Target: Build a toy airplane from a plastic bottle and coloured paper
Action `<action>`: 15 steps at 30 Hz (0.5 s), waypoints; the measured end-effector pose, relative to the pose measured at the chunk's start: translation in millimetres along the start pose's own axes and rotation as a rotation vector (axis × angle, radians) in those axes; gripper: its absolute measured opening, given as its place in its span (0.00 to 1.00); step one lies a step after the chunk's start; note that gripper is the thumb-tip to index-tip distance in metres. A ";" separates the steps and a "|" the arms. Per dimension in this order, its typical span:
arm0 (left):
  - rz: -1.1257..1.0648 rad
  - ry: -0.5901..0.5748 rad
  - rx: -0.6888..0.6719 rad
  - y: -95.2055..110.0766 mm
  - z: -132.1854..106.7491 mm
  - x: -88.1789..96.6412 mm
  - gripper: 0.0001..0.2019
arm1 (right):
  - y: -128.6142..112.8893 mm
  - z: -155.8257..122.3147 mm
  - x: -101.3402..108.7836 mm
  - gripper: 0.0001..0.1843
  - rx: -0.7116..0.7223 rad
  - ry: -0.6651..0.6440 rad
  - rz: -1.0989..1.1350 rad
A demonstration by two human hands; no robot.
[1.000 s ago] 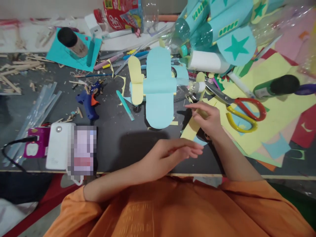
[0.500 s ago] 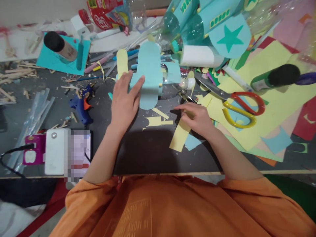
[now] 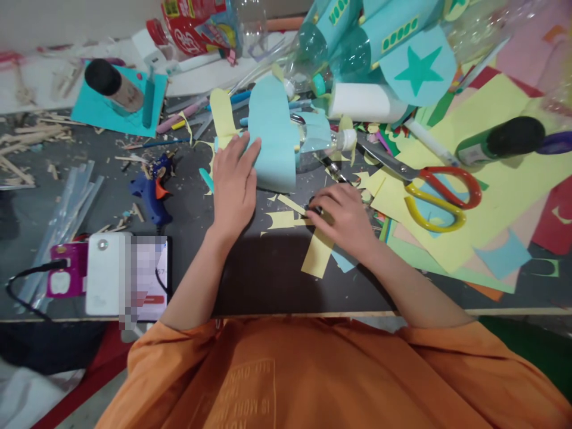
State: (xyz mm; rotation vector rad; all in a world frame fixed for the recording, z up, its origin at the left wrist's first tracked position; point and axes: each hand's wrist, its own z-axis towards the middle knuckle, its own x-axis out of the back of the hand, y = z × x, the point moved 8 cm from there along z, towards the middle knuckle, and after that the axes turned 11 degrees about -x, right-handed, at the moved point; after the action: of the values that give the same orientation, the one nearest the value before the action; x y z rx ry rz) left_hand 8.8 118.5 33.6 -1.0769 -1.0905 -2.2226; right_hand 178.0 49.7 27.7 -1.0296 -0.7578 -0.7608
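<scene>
My left hand (image 3: 235, 185) lies over the tail of a light-blue paper-covered bottle plane (image 3: 274, 140), fingers curled round the body and thumb on the wing. The plane has a yellow tail fin and a clear bottle neck with a white cap pointing right. My right hand (image 3: 346, 217) is closed in a pinch on a small dark thing (image 3: 314, 210) that I cannot make out. It rests on a yellow paper strip (image 3: 316, 255) lying on the dark table (image 3: 268, 280). Yellow offcuts (image 3: 281, 219) lie between my hands.
Large scissors with red and yellow handles (image 3: 440, 199) lie on coloured paper sheets (image 3: 504, 196) at right. A blue glue gun (image 3: 152, 190), clear glue sticks (image 3: 67, 205) and a white power bank (image 3: 105, 274) are at left. Teal bottle models (image 3: 402, 47) crowd the back.
My left hand rose from the table edge to the plane and took hold of it; the plane has tilted. My right hand slid slightly left and closed on the small dark thing.
</scene>
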 end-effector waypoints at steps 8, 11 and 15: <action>0.014 0.047 -0.019 1.6 -5.4 -4.0 0.26 | 10.5 -4.9 -20.6 0.06 -0.189 -0.177 0.073; 0.018 0.051 -0.021 2.0 -5.3 -4.3 0.26 | 15.0 -2.8 -18.5 0.08 -0.167 -0.195 0.128; 0.065 0.054 -0.055 4.3 -4.7 -2.3 0.28 | 13.8 1.8 -15.1 0.09 -0.088 -0.178 0.118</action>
State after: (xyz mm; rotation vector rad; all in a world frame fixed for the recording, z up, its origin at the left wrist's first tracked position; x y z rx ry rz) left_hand 10.9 112.3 31.9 -1.0537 -0.9644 -2.2288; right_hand 181.2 58.6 9.5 -1.2228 -0.8134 -0.6107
